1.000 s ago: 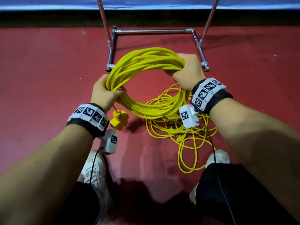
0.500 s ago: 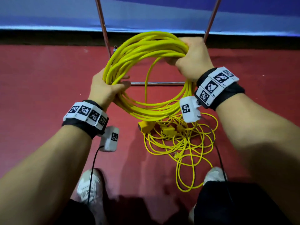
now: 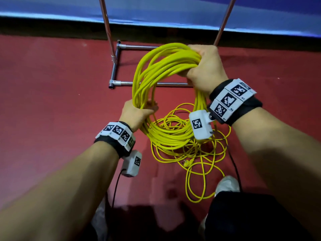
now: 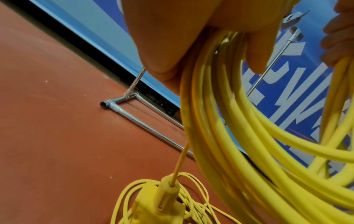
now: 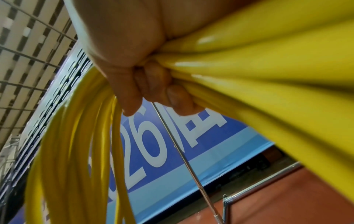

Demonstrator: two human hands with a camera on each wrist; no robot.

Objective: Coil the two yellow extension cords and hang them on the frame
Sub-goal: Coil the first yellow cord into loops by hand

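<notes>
A thick yellow extension cord [image 3: 166, 66] is wound into a big coil held up in the air in front of the metal frame [image 3: 114, 70]. My right hand [image 3: 205, 66] grips the coil's top, fingers wrapped round the bundle [image 5: 239, 63]. Lower on the coil's left side, my left hand [image 3: 137, 113] grips the strands [image 4: 220, 121]. A short tail hangs from the coil with its yellow plug [image 4: 166, 197] near the floor. The second, thinner yellow cord [image 3: 199, 164] lies loose and tangled on the red floor below the coil.
The chrome frame has two uprights [image 3: 106, 26] and a rectangular base on the red floor [image 3: 52, 101], close to a blue banner wall [image 3: 156, 11]. My shoes [image 3: 225, 185] stand just behind the loose cord. Wire mesh [image 5: 28, 60] rises above the banner.
The coil has turned more upright, with my right hand now above my left. My left hand has slid down the coil's left side. The view has tilted down towards the frame's base.
</notes>
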